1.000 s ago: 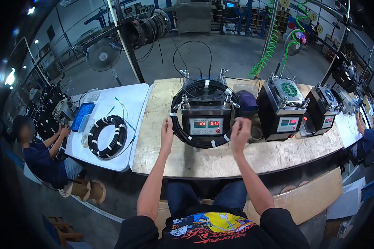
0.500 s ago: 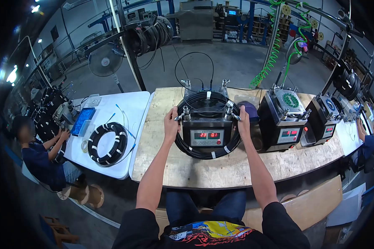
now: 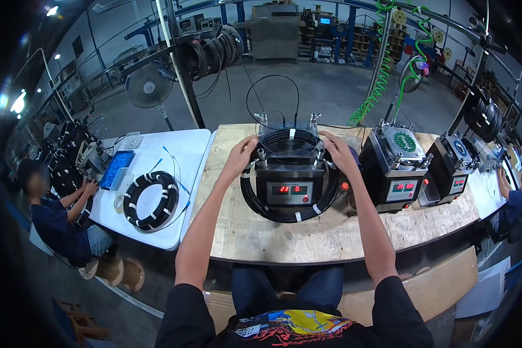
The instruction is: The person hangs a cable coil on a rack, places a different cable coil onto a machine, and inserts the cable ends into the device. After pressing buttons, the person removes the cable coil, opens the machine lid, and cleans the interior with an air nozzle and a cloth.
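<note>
A large coil of black cable (image 3: 255, 200), bound with white bands, hangs around the front machine (image 3: 267, 174), which has a red digital display and metal clamp posts. My left hand (image 3: 242, 155) is closed at the coil's upper left, beside a front clamp post. At the upper right, my right hand (image 3: 340, 155) has its fingers curled over the coil's edge; part of its grip is hidden. A thin black cable loop (image 3: 272, 76) rises behind the machine.
Two similar machines (image 3: 394, 168) (image 3: 452, 162) stand to the right on the wooden table (image 3: 272, 243). Another banded coil (image 3: 151, 200) and a blue tray (image 3: 118, 168) lie on the white table at left. A co-worker (image 3: 64, 214) sits there; another person (image 3: 513, 203) works far right.
Both my hands have slid up and inward along the coil, from its sides toward the top of the machine. The coil stays around the machine, and the display's right-hand reading has changed.
</note>
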`<action>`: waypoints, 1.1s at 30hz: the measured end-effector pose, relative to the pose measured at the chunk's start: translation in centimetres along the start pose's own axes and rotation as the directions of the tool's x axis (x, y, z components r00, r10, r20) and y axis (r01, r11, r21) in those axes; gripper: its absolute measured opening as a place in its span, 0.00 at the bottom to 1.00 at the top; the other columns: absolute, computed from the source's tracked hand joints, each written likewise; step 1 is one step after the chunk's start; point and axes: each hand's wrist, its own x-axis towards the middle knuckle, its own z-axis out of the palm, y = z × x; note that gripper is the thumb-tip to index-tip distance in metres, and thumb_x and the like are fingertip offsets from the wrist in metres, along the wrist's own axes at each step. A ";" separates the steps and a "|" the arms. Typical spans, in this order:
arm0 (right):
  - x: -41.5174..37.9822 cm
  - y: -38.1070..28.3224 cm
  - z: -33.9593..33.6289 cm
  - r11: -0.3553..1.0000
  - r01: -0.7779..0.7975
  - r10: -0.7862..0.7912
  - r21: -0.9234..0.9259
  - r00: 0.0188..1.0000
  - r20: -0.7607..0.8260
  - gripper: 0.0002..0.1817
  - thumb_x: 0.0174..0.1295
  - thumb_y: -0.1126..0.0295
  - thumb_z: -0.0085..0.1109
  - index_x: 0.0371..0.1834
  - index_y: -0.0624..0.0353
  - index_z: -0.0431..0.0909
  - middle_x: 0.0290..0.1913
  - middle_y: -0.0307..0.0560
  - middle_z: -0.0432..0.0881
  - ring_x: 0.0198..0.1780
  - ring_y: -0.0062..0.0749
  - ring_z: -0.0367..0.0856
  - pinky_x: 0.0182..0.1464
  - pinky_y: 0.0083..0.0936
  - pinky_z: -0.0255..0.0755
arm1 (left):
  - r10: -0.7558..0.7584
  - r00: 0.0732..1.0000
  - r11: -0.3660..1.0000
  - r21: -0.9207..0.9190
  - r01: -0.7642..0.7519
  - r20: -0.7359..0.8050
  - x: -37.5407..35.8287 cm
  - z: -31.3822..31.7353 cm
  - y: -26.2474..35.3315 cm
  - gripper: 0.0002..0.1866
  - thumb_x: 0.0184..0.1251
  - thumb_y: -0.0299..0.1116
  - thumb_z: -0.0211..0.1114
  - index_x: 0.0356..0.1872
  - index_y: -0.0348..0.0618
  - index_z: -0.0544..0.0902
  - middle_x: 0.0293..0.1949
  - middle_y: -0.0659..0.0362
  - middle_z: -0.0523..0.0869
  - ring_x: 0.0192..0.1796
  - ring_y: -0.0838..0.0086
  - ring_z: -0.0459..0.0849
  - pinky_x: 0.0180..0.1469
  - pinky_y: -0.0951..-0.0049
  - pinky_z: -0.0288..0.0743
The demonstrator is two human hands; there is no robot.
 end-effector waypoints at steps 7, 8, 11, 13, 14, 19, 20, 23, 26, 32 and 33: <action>1.9 -0.8 1.9 0.985 -0.010 0.029 -0.172 0.994 0.109 0.25 0.80 0.48 0.52 0.71 0.47 0.79 0.39 0.60 0.79 0.46 0.47 0.75 0.53 0.37 0.70 | 0.090 0.995 0.970 0.221 -0.097 0.042 1.9 2.1 0.8 0.30 0.78 0.55 0.63 0.67 0.43 0.81 0.46 0.44 0.86 0.53 0.57 0.86 0.59 0.63 0.76; 1.9 -1.1 1.8 0.984 -0.034 0.054 -0.177 0.993 0.107 0.26 0.79 0.47 0.53 0.71 0.47 0.79 0.39 0.61 0.79 0.46 0.47 0.75 0.54 0.37 0.70 | 0.076 0.997 0.978 0.192 -0.081 0.032 2.0 2.2 0.6 0.29 0.78 0.56 0.63 0.67 0.43 0.82 0.47 0.44 0.86 0.53 0.57 0.86 0.59 0.63 0.76; 2.8 1.0 2.0 0.995 -0.016 0.029 -0.103 0.990 0.134 0.28 0.78 0.44 0.53 0.71 0.47 0.79 0.38 0.62 0.80 0.46 0.48 0.75 0.54 0.38 0.70 | 0.032 0.999 0.988 0.150 -0.032 0.004 2.0 2.5 0.4 0.29 0.78 0.56 0.64 0.66 0.44 0.83 0.47 0.44 0.86 0.53 0.56 0.86 0.60 0.63 0.76; 3.3 1.6 2.1 0.996 -0.034 0.046 -0.085 0.988 0.149 0.28 0.78 0.43 0.52 0.70 0.47 0.80 0.39 0.62 0.80 0.46 0.49 0.75 0.55 0.38 0.70 | 0.008 1.000 0.984 0.181 -0.004 -0.024 1.8 2.5 1.4 0.29 0.78 0.56 0.63 0.66 0.45 0.84 0.47 0.44 0.86 0.53 0.56 0.86 0.60 0.63 0.76; 3.4 1.8 2.2 0.996 -0.040 0.051 -0.076 0.987 0.155 0.28 0.78 0.43 0.52 0.70 0.46 0.80 0.39 0.63 0.80 0.46 0.49 0.75 0.55 0.38 0.70 | 0.007 0.999 0.984 0.179 -0.001 -0.031 1.8 2.5 1.4 0.29 0.78 0.56 0.63 0.66 0.45 0.84 0.46 0.45 0.86 0.52 0.57 0.86 0.60 0.63 0.76; 2.0 0.2 2.3 0.993 -0.069 0.074 -0.095 0.996 0.050 0.26 0.78 0.46 0.55 0.71 0.45 0.79 0.40 0.60 0.81 0.48 0.47 0.75 0.58 0.35 0.69 | -0.037 0.999 0.977 0.210 0.040 -0.020 1.5 2.5 1.5 0.28 0.81 0.55 0.60 0.68 0.45 0.82 0.46 0.47 0.84 0.52 0.59 0.84 0.60 0.63 0.75; 1.7 -0.2 2.3 0.995 -0.046 0.048 -0.093 0.999 0.025 0.25 0.78 0.48 0.55 0.72 0.46 0.78 0.41 0.60 0.81 0.48 0.46 0.75 0.58 0.34 0.69 | 0.012 0.999 0.984 0.176 -0.006 -0.035 1.5 2.4 1.0 0.27 0.82 0.54 0.58 0.69 0.46 0.81 0.47 0.47 0.84 0.52 0.60 0.83 0.59 0.64 0.75; 0.0 0.0 2.5 0.999 -0.033 0.034 0.035 0.999 -0.036 0.24 0.79 0.54 0.56 0.72 0.51 0.77 0.43 0.55 0.83 0.48 0.41 0.75 0.59 0.33 0.69 | 0.068 0.992 0.997 0.046 -0.064 -0.102 0.0 1.6 -1.1 0.26 0.86 0.51 0.52 0.73 0.48 0.77 0.49 0.49 0.82 0.54 0.63 0.81 0.59 0.65 0.75; -1.5 -0.5 2.2 0.958 -0.087 0.127 0.272 0.983 -0.134 0.24 0.83 0.55 0.48 0.68 0.61 0.79 0.53 0.48 0.86 0.54 0.33 0.79 0.64 0.31 0.69 | -0.032 0.983 0.984 -0.177 0.000 -0.179 -3.5 1.2 -1.8 0.28 0.88 0.51 0.48 0.77 0.47 0.73 0.54 0.51 0.81 0.60 0.66 0.78 0.65 0.66 0.70; -6.4 0.8 4.0 0.899 -0.172 0.331 0.403 0.870 -0.366 0.34 0.85 0.49 0.38 0.65 0.74 0.79 0.57 0.56 0.87 0.61 0.33 0.82 0.70 0.28 0.67 | -0.243 0.915 0.955 -0.243 0.169 -0.322 -7.3 4.1 -4.7 0.30 0.88 0.52 0.48 0.72 0.36 0.73 0.40 0.56 0.83 0.43 0.74 0.84 0.51 0.71 0.77; -6.7 0.7 4.2 0.894 -0.241 0.384 0.377 0.846 -0.369 0.34 0.85 0.47 0.38 0.59 0.74 0.79 0.49 0.53 0.86 0.53 0.33 0.82 0.62 0.29 0.70 | -0.254 0.914 0.949 -0.263 0.172 -0.317 -7.4 4.3 -5.2 0.29 0.88 0.51 0.48 0.70 0.35 0.75 0.34 0.58 0.82 0.35 0.76 0.83 0.41 0.73 0.78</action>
